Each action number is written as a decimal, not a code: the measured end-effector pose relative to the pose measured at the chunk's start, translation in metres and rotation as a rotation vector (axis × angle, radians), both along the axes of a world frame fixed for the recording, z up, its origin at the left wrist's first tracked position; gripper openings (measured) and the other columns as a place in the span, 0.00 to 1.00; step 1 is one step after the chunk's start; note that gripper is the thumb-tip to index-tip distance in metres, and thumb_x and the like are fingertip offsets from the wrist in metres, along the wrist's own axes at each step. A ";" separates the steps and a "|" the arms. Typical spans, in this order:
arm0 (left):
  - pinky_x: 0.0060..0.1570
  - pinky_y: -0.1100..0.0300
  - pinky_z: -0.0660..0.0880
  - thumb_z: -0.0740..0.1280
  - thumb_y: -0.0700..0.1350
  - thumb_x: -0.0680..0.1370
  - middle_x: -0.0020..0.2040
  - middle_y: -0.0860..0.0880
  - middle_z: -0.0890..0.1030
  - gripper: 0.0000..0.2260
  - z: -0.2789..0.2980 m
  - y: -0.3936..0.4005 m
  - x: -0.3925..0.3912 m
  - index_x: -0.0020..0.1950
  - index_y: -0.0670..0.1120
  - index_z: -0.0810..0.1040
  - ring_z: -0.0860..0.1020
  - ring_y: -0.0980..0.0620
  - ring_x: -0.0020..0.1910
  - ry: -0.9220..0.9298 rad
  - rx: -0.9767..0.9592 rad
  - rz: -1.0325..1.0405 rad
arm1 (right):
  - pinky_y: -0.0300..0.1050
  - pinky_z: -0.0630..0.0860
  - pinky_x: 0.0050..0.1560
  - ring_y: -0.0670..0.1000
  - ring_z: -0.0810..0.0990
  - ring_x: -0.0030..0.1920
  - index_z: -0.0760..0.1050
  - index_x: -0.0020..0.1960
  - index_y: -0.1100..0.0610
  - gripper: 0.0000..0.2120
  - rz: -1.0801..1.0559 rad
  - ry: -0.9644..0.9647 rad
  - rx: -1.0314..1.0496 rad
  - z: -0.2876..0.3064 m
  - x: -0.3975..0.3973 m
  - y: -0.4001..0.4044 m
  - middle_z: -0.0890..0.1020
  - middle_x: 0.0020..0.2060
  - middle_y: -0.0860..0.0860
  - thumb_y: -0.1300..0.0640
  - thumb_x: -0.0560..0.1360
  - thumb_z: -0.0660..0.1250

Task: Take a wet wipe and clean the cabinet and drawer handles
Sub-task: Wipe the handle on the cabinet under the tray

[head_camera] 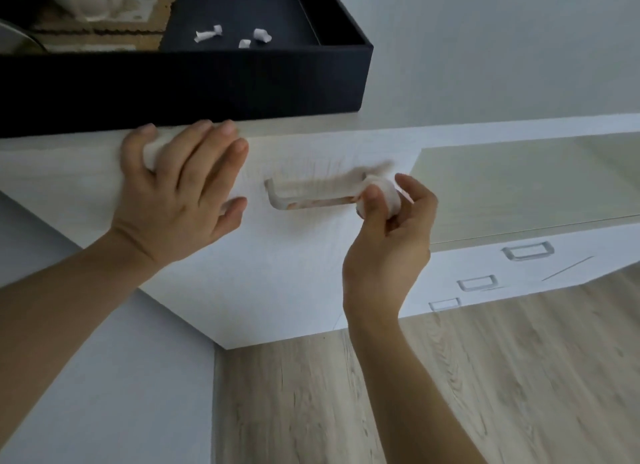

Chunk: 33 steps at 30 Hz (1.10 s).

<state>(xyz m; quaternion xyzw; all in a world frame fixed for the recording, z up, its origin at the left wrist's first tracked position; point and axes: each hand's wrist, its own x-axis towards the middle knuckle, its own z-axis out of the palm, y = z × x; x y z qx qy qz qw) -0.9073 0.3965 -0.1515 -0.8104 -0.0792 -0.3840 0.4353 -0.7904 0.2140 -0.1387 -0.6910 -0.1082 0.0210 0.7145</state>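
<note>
A white cabinet front (pixel 284 255) carries a metal bar handle (pixel 311 200), blurred by motion. My right hand (pixel 388 242) pinches a bunched white wet wipe (pixel 382 195) and holds it against the handle's right end. My left hand (pixel 183 193) lies flat on the cabinet front to the left of the handle, fingers spread and reaching the top edge. A small white wad (pixel 154 152) shows under its outer fingers. Three more square handles (pixel 528 250) sit on the lower drawer fronts at the right.
A dark open box (pixel 242 82) stands on the cabinet top, with white paper scraps (pixel 207 35) and cardboard inside. A pale green lower cabinet top (pixel 536 186) extends right. Wood-look floor (pixel 450 394) lies below, and a grey wall (pixel 104 359) is at the left.
</note>
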 end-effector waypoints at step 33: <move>0.72 0.44 0.47 0.58 0.51 0.79 0.77 0.37 0.49 0.31 -0.010 0.006 0.006 0.75 0.32 0.56 0.49 0.42 0.77 -0.072 0.183 0.064 | 0.33 0.75 0.38 0.39 0.76 0.33 0.79 0.46 0.51 0.05 0.145 -0.049 -0.034 -0.006 0.019 -0.014 0.80 0.33 0.42 0.52 0.77 0.65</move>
